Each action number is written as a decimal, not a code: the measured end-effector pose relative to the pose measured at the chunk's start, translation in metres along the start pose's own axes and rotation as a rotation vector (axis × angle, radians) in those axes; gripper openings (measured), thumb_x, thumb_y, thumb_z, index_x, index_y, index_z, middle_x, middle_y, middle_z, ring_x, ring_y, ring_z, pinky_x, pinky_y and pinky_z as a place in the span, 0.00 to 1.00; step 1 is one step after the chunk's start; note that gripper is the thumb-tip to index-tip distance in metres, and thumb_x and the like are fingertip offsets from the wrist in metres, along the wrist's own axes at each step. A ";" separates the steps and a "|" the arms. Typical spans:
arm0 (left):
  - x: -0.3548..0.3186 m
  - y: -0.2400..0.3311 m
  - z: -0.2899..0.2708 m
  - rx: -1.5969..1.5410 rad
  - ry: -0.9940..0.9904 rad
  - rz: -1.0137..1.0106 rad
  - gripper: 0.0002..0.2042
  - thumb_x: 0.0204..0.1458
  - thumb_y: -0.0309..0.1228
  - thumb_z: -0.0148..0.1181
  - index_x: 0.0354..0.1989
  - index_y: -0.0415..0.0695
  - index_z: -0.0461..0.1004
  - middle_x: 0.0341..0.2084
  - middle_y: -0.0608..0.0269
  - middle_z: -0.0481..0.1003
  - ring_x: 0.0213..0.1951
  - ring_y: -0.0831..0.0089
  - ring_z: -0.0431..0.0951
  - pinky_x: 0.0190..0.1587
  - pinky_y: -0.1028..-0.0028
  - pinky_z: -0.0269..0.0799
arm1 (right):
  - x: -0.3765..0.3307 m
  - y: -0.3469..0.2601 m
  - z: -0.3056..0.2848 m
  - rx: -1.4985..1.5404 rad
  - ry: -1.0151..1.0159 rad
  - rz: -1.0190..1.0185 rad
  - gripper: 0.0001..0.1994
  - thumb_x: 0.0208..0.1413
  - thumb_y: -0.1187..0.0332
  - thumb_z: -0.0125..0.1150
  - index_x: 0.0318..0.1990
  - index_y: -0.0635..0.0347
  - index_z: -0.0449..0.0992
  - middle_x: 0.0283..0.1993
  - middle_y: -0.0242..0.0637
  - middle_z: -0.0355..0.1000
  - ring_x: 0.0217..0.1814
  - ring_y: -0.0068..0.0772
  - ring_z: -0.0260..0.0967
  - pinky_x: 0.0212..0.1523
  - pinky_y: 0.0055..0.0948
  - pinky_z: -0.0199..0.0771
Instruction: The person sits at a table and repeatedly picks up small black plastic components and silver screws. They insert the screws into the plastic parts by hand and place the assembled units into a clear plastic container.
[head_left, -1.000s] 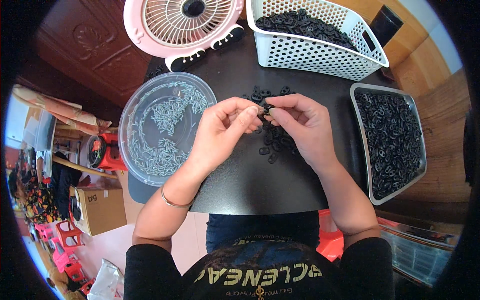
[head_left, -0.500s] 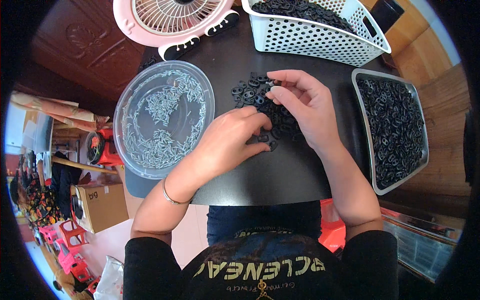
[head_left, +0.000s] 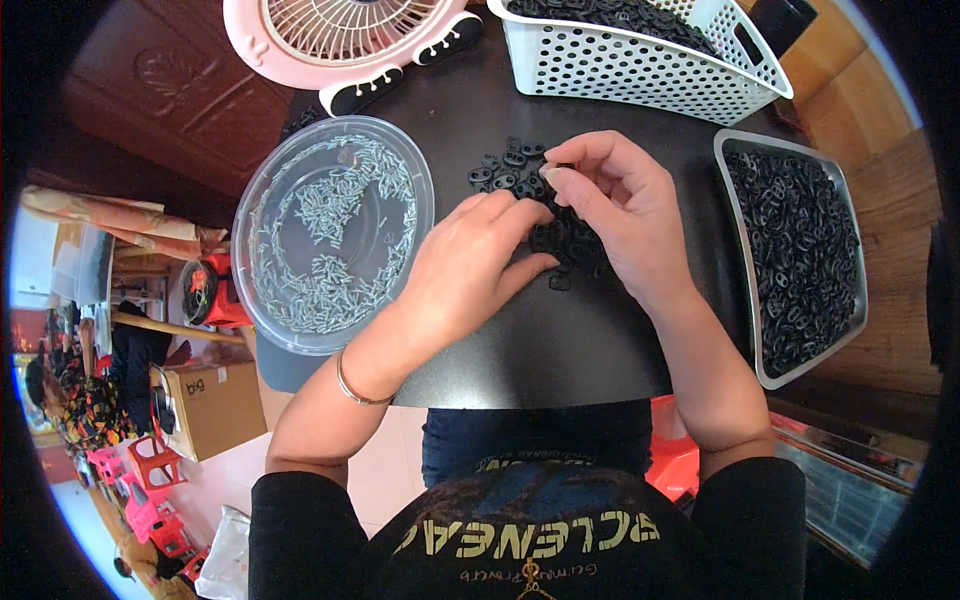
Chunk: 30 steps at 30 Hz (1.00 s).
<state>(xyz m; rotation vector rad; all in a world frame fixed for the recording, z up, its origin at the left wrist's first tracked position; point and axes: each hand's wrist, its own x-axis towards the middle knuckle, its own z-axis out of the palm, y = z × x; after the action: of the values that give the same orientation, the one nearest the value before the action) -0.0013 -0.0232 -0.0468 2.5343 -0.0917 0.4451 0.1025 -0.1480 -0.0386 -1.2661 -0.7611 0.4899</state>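
Note:
My left hand point(head_left: 470, 262) rests over the near left side of a loose pile of small black two-hole cord lock parts point(head_left: 505, 180). Its thumb and forefinger are apart, with black parts showing between them. Above the pile's right side, my right hand point(head_left: 632, 215) is closed in a pinch, thumb against fingers. What sits at its fingertips is too small and covered to make out. To the left of my left hand stands a round clear plastic tub point(head_left: 424, 235) of tiny silvery springs or pins point(head_left: 335, 205).
A metal tray point(head_left: 748, 262) full of black parts lies at the right. A white perforated basket point(head_left: 620, 85) of similar pieces stands at the back, beside a pink fan point(head_left: 300, 52). The dark table point(head_left: 540, 365) has a curved near edge.
My left thumb has moved up and away from a black part at the pile's near edge. My right hand keeps its pinch. The whole view has shifted slightly.

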 end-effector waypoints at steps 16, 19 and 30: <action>0.001 -0.011 0.009 0.026 0.110 -0.009 0.11 0.35 0.23 0.59 0.29 0.40 0.67 0.26 0.55 0.68 0.33 0.57 0.69 0.36 0.65 0.65 | 0.000 0.001 0.003 -0.143 0.065 -0.096 0.06 0.49 0.77 0.54 0.36 0.65 0.70 0.30 0.30 0.69 0.29 0.14 0.65 0.32 0.14 0.66; 0.003 -0.008 0.013 0.031 0.128 -0.035 0.10 0.35 0.23 0.58 0.29 0.40 0.67 0.25 0.55 0.68 0.33 0.57 0.69 0.35 0.65 0.65 | -0.001 -0.002 0.004 -0.121 0.055 -0.068 0.06 0.49 0.77 0.53 0.36 0.66 0.70 0.30 0.31 0.69 0.30 0.15 0.66 0.33 0.14 0.67; 0.004 -0.010 0.012 -0.038 0.150 -0.094 0.10 0.35 0.20 0.56 0.29 0.39 0.68 0.25 0.54 0.68 0.30 0.57 0.70 0.34 0.66 0.67 | 0.001 0.002 0.001 -0.142 0.053 -0.042 0.06 0.49 0.77 0.54 0.36 0.66 0.69 0.31 0.30 0.69 0.31 0.15 0.65 0.34 0.14 0.65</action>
<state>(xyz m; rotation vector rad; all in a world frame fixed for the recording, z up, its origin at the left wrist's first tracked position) 0.0073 -0.0217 -0.0601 2.4477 0.0749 0.5874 0.1032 -0.1461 -0.0402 -1.3868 -0.7876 0.3716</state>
